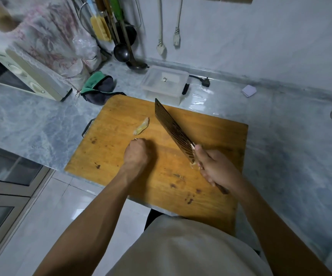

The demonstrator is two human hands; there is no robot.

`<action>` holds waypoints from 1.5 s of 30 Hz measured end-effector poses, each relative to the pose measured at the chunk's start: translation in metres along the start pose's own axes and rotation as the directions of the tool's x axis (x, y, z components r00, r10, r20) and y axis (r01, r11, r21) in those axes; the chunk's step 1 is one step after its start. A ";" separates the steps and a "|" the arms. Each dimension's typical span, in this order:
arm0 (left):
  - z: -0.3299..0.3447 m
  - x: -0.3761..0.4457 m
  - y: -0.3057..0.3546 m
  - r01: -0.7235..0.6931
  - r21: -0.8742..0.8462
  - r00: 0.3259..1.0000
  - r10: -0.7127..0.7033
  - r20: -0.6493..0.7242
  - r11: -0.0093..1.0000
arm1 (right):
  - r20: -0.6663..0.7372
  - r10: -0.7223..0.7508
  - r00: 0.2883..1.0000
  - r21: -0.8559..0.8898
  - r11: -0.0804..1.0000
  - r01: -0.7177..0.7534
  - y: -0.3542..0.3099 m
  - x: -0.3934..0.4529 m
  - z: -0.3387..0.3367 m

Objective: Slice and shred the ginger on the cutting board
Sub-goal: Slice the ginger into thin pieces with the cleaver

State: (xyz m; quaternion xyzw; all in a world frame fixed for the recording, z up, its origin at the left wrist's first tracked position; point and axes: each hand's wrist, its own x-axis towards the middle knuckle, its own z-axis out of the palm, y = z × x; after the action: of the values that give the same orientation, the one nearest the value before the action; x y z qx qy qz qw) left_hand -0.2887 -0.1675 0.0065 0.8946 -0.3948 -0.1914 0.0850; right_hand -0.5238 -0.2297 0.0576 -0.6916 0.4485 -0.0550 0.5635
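fingers (208, 176) of right hand (217, 168) curled round knife (173, 132) handle, thumb laid along the top near the blade heel. blade raised off the board (161, 176), tilted, tip aimed up and left toward the far edge; no contact with ginger (142, 126). fingers of left hand (136, 154) curled under into a loose fist, knuckles on the board; cannot tell whether anything is held beneath. a small pale sliver shows just at the far edge of that fist.

ginger: one pale yellow piece lying flat on the board, upper left of centre, just beyond the left hand and left of the blade, apart from both.

board: wood, stained with dark marks, metal handle on the left edge, set on a grey marbled surface (31, 124), near edge overhanging toward the person.

beyond the board: clear lidded box (164, 82) touching the far edge, green and grey cloth (97, 86) near the far left corner, black plug (205, 79) behind the box, white paper scrap (248, 90) to the right. microwave (27, 76) at left. ladles (122, 52) leaning in the corner, two white plugs (161, 48) hanging on the wall.
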 end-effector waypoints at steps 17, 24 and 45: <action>0.020 -0.035 0.040 -0.183 -0.397 0.976 0.214 0.034 0.900 | -0.112 0.038 0.993 0.021 0.999 -0.036 0.011 -0.018 -0.023; 0.003 -0.051 -0.037 0.049 -0.408 0.983 -0.117 -0.144 0.912 | -0.013 0.001 1.000 0.040 0.999 -0.001 0.002 -0.009 -0.001; 0.024 -0.029 -0.046 0.431 -0.887 0.738 -0.630 0.242 0.165 | 0.248 -0.013 0.969 -0.280 0.956 0.085 -0.038 0.028 0.075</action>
State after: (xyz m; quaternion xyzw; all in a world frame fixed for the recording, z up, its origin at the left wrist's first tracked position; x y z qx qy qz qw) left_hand -0.2850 -0.1148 -0.0216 0.7874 0.1259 -0.3074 0.5194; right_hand -0.4426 -0.1959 0.0499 -0.7786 0.3619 0.0820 0.5060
